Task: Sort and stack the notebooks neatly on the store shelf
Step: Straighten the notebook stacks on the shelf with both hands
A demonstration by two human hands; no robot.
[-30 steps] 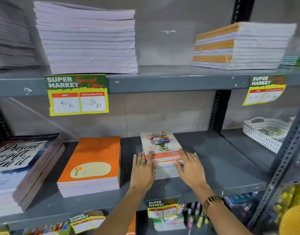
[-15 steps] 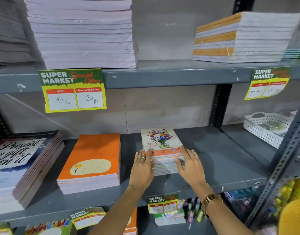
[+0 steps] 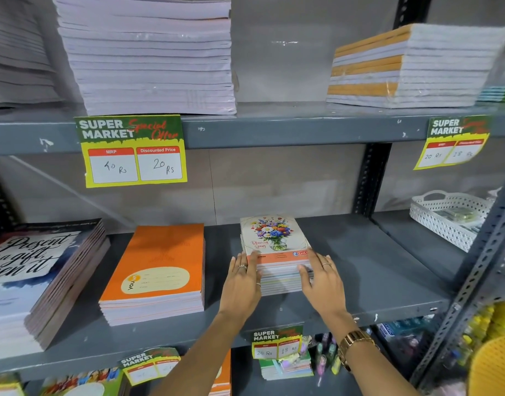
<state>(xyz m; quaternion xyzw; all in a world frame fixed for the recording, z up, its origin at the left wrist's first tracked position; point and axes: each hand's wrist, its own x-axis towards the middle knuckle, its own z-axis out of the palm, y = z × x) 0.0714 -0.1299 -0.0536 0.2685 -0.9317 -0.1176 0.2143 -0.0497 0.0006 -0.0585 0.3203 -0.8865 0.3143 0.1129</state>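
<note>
The shelf [image 3: 359,270] is dark grey, with black posts. At centre, the top notebook [image 3: 274,238] is cream, printed with a bouquet of red, blue, white and yellow flowers in a glass vase, over an orange band. Left of it, the orange notebooks [image 3: 160,258] carry a pale yellow label patch. At far left, a stack [image 3: 31,261] shows black script on white over blue, with maroon edges. In the upper left, a pile [image 3: 148,58] is pale lilac; in the upper right, a pile [image 3: 411,67] is white with orange stripes. The price tag [image 3: 131,150] is green, yellow, red and white. At right, the basket [image 3: 445,212] is white and perforated. At lower right, a watch [image 3: 354,341] is gold.
</note>
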